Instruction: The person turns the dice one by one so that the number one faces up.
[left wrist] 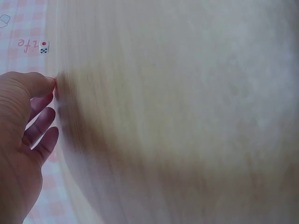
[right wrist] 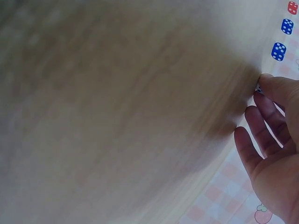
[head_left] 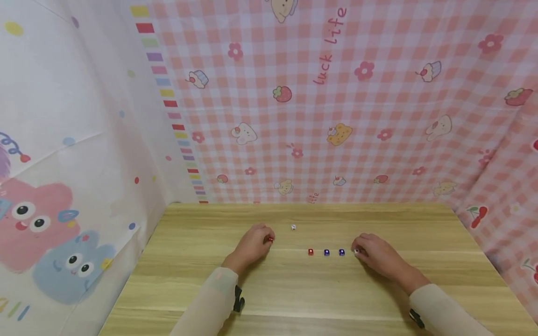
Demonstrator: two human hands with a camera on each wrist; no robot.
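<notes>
Head view forward-down, farther; wrist views close over tabletop (head_left: 294,290); head, right share blue dice (right wrist: 279,52)

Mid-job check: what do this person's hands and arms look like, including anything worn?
The left hand and right hand are ungloved. Pale cream sleeves end near the wrists; a small black piece, unclear in detail, shows by each.

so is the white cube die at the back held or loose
Loose: the white cube die lies on the wood-grain table, apart from the left hand and right hand.
</notes>
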